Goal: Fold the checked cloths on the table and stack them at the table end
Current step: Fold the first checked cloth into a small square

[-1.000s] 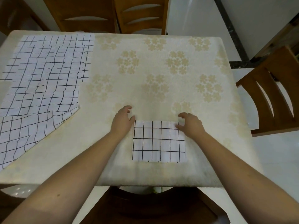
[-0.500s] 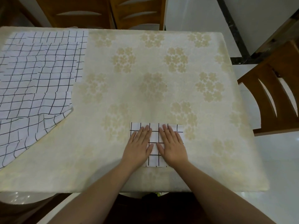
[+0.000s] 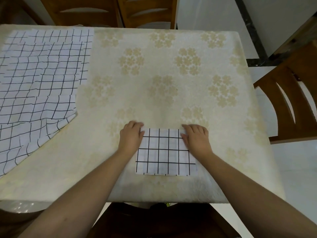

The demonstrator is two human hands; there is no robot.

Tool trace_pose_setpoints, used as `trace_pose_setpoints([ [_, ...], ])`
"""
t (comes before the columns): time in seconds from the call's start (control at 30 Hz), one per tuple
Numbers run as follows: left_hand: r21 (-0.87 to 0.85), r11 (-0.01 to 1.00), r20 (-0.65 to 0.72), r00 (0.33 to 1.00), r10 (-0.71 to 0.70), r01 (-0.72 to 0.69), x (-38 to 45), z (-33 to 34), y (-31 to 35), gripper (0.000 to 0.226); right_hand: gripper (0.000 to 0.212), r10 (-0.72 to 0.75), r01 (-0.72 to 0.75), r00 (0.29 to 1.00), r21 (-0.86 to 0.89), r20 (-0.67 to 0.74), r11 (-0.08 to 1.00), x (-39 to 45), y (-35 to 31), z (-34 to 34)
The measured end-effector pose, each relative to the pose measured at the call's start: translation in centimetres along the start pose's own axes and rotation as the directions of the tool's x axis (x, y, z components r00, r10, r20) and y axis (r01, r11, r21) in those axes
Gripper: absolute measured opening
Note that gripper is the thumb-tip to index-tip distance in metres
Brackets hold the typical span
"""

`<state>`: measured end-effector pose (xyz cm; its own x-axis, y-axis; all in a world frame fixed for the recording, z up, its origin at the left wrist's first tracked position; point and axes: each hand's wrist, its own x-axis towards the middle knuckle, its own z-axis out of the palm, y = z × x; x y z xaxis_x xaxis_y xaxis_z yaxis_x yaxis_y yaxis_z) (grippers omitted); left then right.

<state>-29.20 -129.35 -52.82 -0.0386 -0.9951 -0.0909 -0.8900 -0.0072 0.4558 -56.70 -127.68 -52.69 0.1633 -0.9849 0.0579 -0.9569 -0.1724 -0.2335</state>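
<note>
Both of my hands sit at the far corners of one folded checked cloth [image 3: 166, 152]: my left hand [image 3: 131, 135] curls its fingers at the far left corner, my right hand [image 3: 196, 136] curls at the far right corner, and each seems to pinch the cloth's edge, though my knuckles hide the fingertips, so I cannot tell how firm the hold is. That small folded square lies flat near the table's [image 3: 154, 93] close edge, a little right of centre, its black grid showing about six columns. To my far left lie the unfolded checked cloths [image 3: 39, 79], spread over the table's left side; I count at least two layers there, one sheet lying over another whose lower corner sticks out toward me, but I cannot tell the exact number. A cream tablecloth with pale flower clusters covers the table. I count three wooden chairs: two chairs [image 3: 109, 11] side by side at the far end and one chair [image 3: 291, 100] at my right.
</note>
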Motion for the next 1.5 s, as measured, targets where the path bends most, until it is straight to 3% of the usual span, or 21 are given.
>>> trace_pose_setpoints([
  [0.13,0.015,0.98,0.174,0.965,-0.196,0.196,2.9,-1.3,1.5,0.011,0.033,0.064,-0.069,0.978,0.02,0.198,0.997,2.9,-1.2,-0.6],
  [0.2,0.073,0.972,0.247,0.94,-0.234,0.223,4.0,-1.8,1.9,0.004,0.031,0.13,-0.134,0.948,-0.006,0.29,0.991,4.0,-1.4,-1.3],
  [0.3,0.106,0.979,0.313,0.929,-0.197,0.172,4.8,-2.4,2.0,0.007,0.03,0.188,-0.187,0.894,-0.042,0.408,0.981,5.3,-1.1,-2.1],
  [0.4,-0.058,0.996,0.319,0.946,-0.05,0.072,4.7,-2.9,1.6,0.01,0.024,0.189,-0.249,0.846,0.054,0.499,0.967,5.2,-0.2,-2.9],
  [0.53,-0.298,0.946,0.258,0.965,-0.045,0.124,3.5,-3.4,1.8,0.012,0.02,0.222,-0.385,0.853,0.282,0.472,0.879,4.2,0.4,-4.3],
  [0.67,-0.52,0.769,0.335,0.917,-0.217,0.372,2.2,-2.8,1.5,0.03,0.021,0.329,-0.537,0.799,0.35,0.503,0.768,2.7,1.5,-5.1],
  [0.8,-0.58,0.67,0.369,0.883,-0.29,0.463,0.6,-1.7,0.5,0.033,0.028,0.384,-0.651,0.732,0.413,0.563,0.637,1.1,2.2,-5.2],
  [0.9,-0.601,0.64,0.389,0.875,-0.289,0.479,-0.2,-1.5,0.5,0.018,0.031,0.382,-0.66,0.742,0.503,0.551,0.558,0.2,1.6,-5.4],
  [1.0,-0.636,0.58,0.412,0.859,-0.303,0.51,-0.8,-1.4,0.7,0.018,0.027,0.392,-0.659,0.75,0.549,0.533,0.515,0.2,0.5,-5.9],
  [1.2,-0.704,0.428,0.469,0.823,-0.32,0.567,-1.7,-0.8,0.9,0.018,0.019,0.207,-0.657,0.751,0.742,0.627,0.137,1.1,-4.7,-7.9],
  [1.37,-0.728,0.304,0.503,0.78,-0.373,0.615,-2.1,-1.3,1.8,0.037,0.034,0.057,-0.62,0.78,0.758,0.623,0.202,0.9,-8.2,-6.5],
  [1.5,-0.724,0.278,0.531,0.767,-0.36,0.631,-2.0,-1.7,2.1,0.05,0.032,0.106,-0.64,0.768,0.749,0.632,0.173,0.1,-9.1,-5.3],
])
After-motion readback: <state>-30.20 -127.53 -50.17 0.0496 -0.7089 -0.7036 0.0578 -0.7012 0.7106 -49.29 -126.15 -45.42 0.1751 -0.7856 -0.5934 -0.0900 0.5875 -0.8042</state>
